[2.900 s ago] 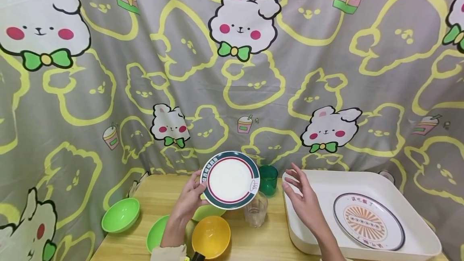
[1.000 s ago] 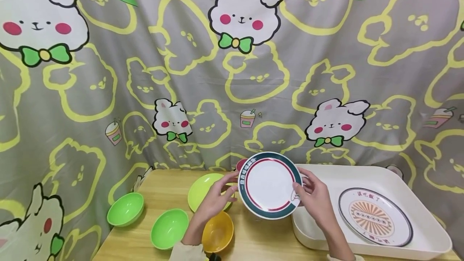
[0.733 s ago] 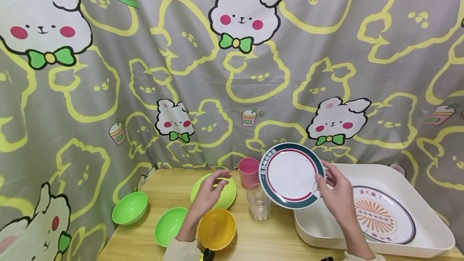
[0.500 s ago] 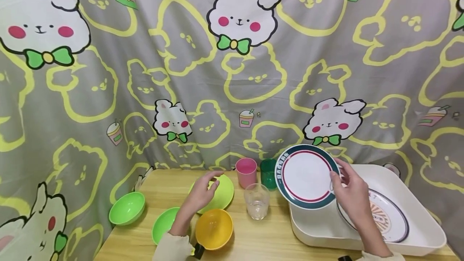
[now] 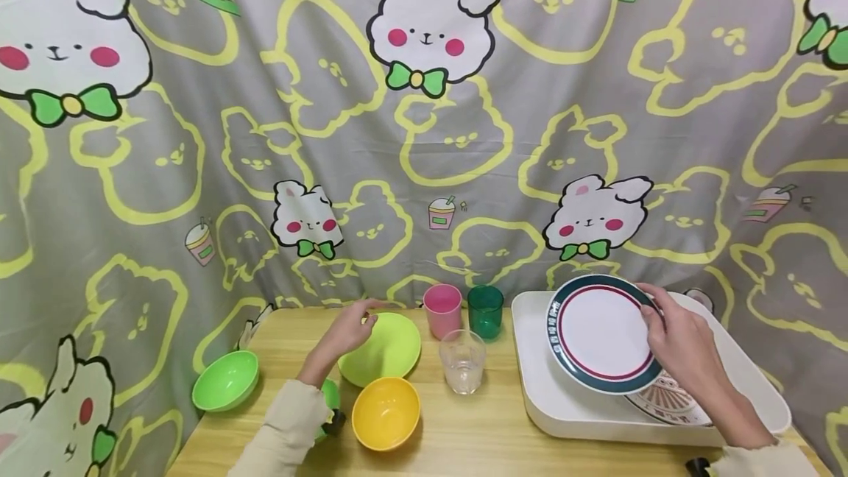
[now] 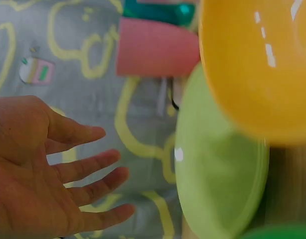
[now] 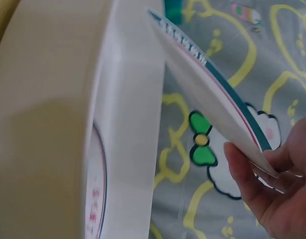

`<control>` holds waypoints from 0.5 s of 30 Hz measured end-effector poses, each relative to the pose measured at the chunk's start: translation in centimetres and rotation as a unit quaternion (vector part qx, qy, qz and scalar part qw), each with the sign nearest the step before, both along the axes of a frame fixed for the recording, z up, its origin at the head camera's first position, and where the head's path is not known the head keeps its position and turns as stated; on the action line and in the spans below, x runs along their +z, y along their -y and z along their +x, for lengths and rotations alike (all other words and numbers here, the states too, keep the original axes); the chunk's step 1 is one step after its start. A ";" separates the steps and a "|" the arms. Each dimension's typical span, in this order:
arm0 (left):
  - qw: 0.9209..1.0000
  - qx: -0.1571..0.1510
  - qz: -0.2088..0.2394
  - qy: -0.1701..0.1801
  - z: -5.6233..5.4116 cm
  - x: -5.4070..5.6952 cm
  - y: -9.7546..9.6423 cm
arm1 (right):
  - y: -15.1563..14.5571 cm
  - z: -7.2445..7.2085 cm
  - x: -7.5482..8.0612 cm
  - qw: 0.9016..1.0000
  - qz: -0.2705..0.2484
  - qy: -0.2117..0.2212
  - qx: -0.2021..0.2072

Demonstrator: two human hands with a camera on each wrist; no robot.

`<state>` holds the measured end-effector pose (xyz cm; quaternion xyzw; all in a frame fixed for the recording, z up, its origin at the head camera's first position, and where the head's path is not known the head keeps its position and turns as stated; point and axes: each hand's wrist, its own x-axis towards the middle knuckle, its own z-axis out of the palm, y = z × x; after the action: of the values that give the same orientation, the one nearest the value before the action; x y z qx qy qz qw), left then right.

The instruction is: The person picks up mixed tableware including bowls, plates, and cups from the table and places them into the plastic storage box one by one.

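Observation:
In the head view my right hand [image 5: 682, 333] pinches the right edge of a white plate with a dark green rim [image 5: 604, 333]. The plate is tilted and held above the white tray [image 5: 539, 411]. The right wrist view shows the thumb on one face of the plate [image 7: 213, 89] and fingers behind it. Inside the tray lies an oval plate with an orange ray pattern [image 5: 669, 400], partly hidden by the held plate and hand. My left hand [image 5: 347, 330] is above the lime green plate [image 5: 391, 352], holding nothing; its fingers are spread in the left wrist view.
A yellow bowl [image 5: 386, 414] stands at the front, with a green bowl [image 5: 329, 396] mostly hidden by the left sleeve. Another green bowl [image 5: 227, 381] sits at the left edge. A pink cup [image 5: 442, 311], a green cup [image 5: 486, 313] and a clear cup [image 5: 463, 366] stand mid-table.
The green-rimmed plate passed from my left hand to my right and moved right, over the tray. My left hand let go and drew back to the left.

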<state>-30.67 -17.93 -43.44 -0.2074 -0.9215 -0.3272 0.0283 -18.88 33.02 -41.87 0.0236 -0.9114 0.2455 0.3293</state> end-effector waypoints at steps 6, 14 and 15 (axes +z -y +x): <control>0.999 -0.015 -0.031 0.033 -1.9 -0.6 1.0 | -2.8 0.1 0.1 0.999 0.047 0.002 0.001; 0.992 0.002 -0.111 0.052 -2.8 -2.6 2.3 | -5.0 0.1 -0.5 0.998 0.058 0.036 0.003; 0.991 0.018 -0.114 0.068 -2.8 -2.7 2.5 | -5.2 0.0 -0.6 0.997 0.063 0.032 0.005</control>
<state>-33.49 -20.42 -46.10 -0.1696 -0.9562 -0.2327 -0.0519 -18.87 38.23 -42.46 0.0409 -0.9352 0.1893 0.2963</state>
